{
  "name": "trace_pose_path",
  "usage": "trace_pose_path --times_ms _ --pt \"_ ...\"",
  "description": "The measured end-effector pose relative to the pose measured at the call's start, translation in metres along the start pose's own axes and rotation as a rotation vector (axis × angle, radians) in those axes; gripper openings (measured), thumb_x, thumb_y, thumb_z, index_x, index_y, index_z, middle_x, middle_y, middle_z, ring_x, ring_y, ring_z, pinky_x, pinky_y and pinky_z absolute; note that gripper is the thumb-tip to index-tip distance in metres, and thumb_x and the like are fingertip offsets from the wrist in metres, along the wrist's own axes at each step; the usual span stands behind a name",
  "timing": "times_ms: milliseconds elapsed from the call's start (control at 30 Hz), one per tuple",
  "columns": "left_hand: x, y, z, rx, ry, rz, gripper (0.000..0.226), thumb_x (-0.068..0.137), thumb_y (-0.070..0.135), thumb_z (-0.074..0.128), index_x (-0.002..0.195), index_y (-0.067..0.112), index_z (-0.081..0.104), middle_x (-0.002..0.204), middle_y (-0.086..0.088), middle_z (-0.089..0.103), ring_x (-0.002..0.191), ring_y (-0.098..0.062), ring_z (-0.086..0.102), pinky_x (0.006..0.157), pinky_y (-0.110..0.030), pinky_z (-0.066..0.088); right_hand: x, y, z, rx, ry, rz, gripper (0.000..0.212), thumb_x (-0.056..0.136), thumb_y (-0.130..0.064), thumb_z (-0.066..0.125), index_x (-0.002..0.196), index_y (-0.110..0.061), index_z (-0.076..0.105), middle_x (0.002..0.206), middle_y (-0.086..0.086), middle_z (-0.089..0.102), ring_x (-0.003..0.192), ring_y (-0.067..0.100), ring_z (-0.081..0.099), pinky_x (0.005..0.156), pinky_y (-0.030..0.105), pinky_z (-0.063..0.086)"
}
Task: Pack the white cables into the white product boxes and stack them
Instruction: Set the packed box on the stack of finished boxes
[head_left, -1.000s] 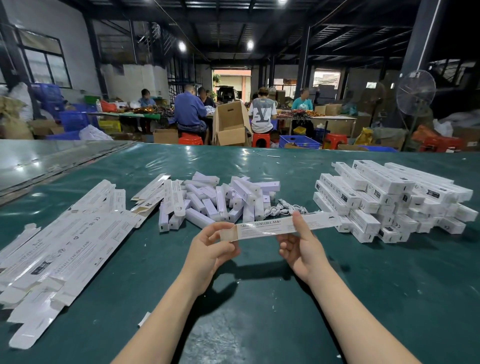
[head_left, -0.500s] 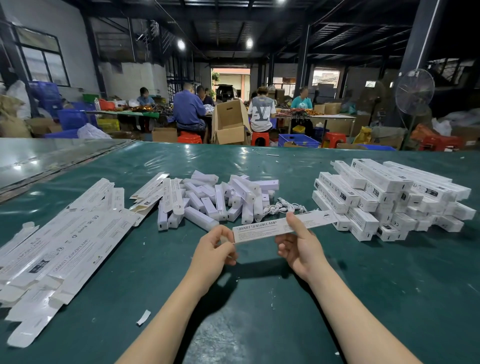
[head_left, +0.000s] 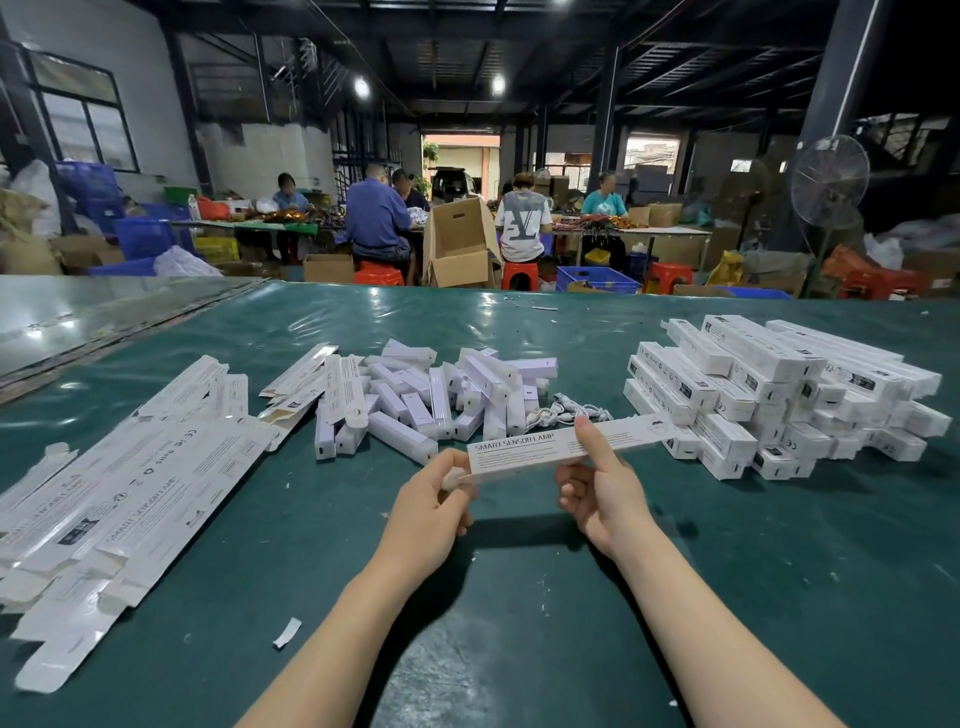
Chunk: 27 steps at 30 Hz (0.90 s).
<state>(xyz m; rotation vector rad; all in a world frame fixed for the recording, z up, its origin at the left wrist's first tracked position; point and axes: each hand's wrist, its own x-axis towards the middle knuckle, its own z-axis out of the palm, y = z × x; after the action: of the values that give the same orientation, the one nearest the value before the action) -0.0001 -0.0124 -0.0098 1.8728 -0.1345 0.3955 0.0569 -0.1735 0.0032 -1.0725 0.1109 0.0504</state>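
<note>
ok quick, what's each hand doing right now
Left hand: closed on the left end of the white product box.
Right hand: gripping the same box near its middle, index finger laid along it.

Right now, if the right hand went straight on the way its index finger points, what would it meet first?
Probably the loose white cables just beyond the held white product box, though depth is unclear; the right hand already touches that box.

Left hand (head_left: 431, 499) now pinching the near end flap of the white box (head_left: 566, 444), no longer merely beside it. Box turned, printed face up.
</note>
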Motion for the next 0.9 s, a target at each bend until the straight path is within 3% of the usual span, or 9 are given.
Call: trace_pose_path --times_ms 200,400,633,800,900 --pt "0.0022 0.0024 -0.0023 -0.075 0.010 -0.061 0.047 0.088 -0.010 0.036 0.091 0.029 0.061 0.077 -0.001 0.057 0.049 0.000 0.051 0.055 -0.015 0.045 -0.0026 0.0003 -0.0007 0.027 -0.029 -0.002 0.027 0.081 -0.035 0.064 0.069 -0.012 0.058 0.042 0.003 0.052 0.031 0.010 0.039 0.032 0.016 0.032" --pt "0.0020 0.0047 -0.0046 -0.260 -0.027 -0.106 0.050 0.085 -0.017 0.032 0.084 0.020 0.066 0.063 0.007 0.060 0.051 -0.004 0.055 0.059 -0.019 0.048 -0.0029 -0.0014 -0.0028 0.033 -0.027 0.017 0.025 0.084 -0.032 0.061 0.068 -0.013 0.059 0.041 0.001 0.052 0.029 0.008 0.039 0.032 0.014 0.031" --pt "0.0012 0.0057 0.0005 -0.287 0.143 -0.082 0.028 0.086 -0.006 0.052 0.080 0.018 0.065 0.058 0.011 0.059 0.047 -0.001 0.052 0.050 -0.015 0.046 -0.0017 0.0026 -0.0017 -0.038 -0.052 -0.009 0.029 0.084 -0.034 0.060 0.068 -0.010 0.060 0.044 0.002 0.055 0.031 0.009 0.040 0.033 0.015 0.032" --pt "0.0028 0.0070 0.0021 -0.289 0.166 -0.102 0.034 0.088 -0.011 0.039 0.077 0.014 0.060 0.075 0.000 0.059 0.049 -0.002 0.053 0.050 -0.016 0.047 -0.0017 0.0040 -0.0013 -0.048 -0.057 -0.031 0.030 0.083 -0.034 0.062 0.066 -0.009 0.060 0.047 0.003 0.059 0.033 0.009 0.044 0.034 0.015 0.032" --pt "0.0030 0.0083 0.0036 -0.284 0.182 -0.109 0.037 0.086 -0.013 0.036 0.075 0.014 0.059 0.075 -0.003 0.059 0.047 -0.003 0.053 0.050 -0.016 0.047 -0.0008 0.0040 -0.0012 -0.042 -0.053 -0.031 0.030 0.082 -0.034 0.063 0.065 -0.010 0.061 0.047 0.003 0.059 0.033 0.009 0.045 0.033 0.014 0.031"
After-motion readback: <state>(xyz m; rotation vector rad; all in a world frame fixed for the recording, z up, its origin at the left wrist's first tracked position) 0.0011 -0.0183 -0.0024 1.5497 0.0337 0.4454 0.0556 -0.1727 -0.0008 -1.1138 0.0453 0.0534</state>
